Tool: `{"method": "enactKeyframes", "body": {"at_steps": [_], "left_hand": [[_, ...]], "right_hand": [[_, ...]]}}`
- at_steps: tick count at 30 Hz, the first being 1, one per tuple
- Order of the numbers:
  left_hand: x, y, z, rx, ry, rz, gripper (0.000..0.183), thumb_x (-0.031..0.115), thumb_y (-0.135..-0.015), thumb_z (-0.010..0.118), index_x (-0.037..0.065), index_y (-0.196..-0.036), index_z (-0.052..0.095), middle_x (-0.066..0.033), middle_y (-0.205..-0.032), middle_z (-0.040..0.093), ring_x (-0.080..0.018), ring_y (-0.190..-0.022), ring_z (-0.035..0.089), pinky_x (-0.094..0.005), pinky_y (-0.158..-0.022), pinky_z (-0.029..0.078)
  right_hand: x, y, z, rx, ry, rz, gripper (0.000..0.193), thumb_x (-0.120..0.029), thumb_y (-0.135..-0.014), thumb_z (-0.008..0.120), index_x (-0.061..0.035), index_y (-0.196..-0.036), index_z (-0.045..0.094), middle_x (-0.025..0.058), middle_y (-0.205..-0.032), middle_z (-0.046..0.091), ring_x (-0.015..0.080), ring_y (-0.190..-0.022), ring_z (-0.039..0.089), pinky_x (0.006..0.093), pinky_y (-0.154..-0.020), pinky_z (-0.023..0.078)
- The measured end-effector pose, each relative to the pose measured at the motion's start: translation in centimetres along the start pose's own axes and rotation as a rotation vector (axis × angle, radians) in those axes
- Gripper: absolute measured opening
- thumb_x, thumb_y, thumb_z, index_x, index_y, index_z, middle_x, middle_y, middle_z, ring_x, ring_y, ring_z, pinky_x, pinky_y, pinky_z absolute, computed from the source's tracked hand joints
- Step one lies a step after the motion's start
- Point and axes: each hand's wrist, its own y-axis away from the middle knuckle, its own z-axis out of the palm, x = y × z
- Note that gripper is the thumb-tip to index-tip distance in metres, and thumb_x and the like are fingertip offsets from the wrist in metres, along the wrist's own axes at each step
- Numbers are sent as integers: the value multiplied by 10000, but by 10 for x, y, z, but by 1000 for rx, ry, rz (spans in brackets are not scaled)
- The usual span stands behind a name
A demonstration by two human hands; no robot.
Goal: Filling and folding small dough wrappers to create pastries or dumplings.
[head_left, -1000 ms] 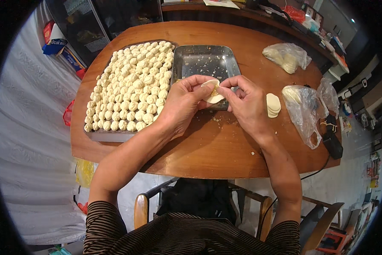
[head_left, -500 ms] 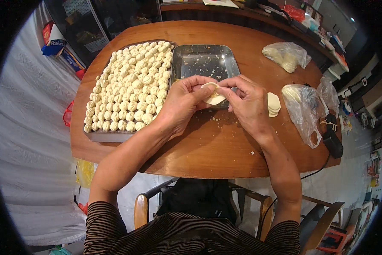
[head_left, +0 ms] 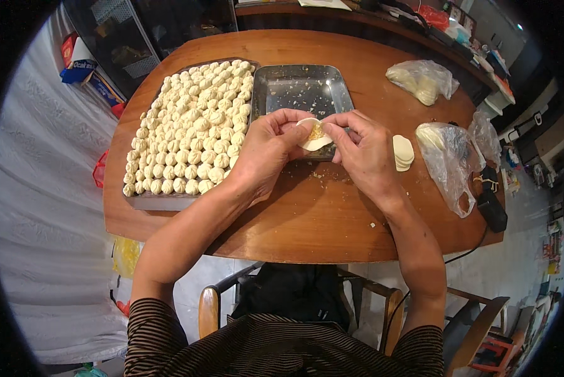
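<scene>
Both hands meet above the brown wooden table (head_left: 307, 220). My left hand (head_left: 266, 151) and my right hand (head_left: 363, 151) pinch a round dumpling wrapper (head_left: 313, 135) with a spot of filling in its middle. The fingertips of both hands grip its edges. Behind the hands lies a metal pan (head_left: 301, 88) with only scraps of filling in it. To the left a tray (head_left: 150, 201) carries several rows of folded dumplings (head_left: 194, 132).
A small stack of round wrappers (head_left: 402, 152) lies right of my right hand. Two clear plastic bags with dough, one (head_left: 448, 147) at the right, one (head_left: 420, 80) farther back. A black device (head_left: 490, 210) with a cable sits at the table's right edge. Chair arms (head_left: 210, 311) below.
The wrapper is held slightly more open toward the camera, showing the filling. Both hands stay in nearly the same place, fingers shifting along its edge.
</scene>
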Motion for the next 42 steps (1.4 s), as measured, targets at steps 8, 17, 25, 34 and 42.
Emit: {"method": "enactKeyframes", "body": {"at_steps": [8,17,25,34,42], "left_hand": [[0,1,1,-23,-63,37,192,178,-1058,653,21,-1167,654,-39,-1033,711,-96,-928,686,-246,-800,581],[2,1,2,-30,24,11,251,142,-1059,624,-8,-1258,595,-85,-1086,710,-142,-990,703,-283,-865,593],[7,3,5,-19,-32,39,263,64,-1026,658,-11,-1268,592,-97,-1096,729,-149,-991,715,-282,-878,588],[4,2,2,4,-80,72,217,82,-1018,686,-12,-1211,657,-53,-1042,740,-88,-915,693,-227,-801,548],[7,5,5,-2,-156,80,202,95,-1028,671,-3,-1204,674,-39,-1019,746,-65,-887,677,-221,-773,526]], "right_hand": [[-13,2,1,-13,178,-80,212,-207,-906,821,-28,-993,749,103,-882,747,193,-655,700,330,-603,537],[-1,0,0,-27,21,24,164,-138,-914,794,-4,-994,746,107,-878,751,153,-663,666,308,-615,529],[0,0,-2,-18,47,20,136,-115,-924,771,-7,-1001,745,115,-919,739,175,-686,684,317,-631,540],[-3,-2,-5,-45,148,-148,112,-84,-916,770,-4,-972,715,121,-917,720,247,-730,731,352,-653,571],[-9,0,-2,-52,51,-67,147,-55,-916,766,5,-1045,726,131,-905,729,262,-790,753,357,-630,587]]}}
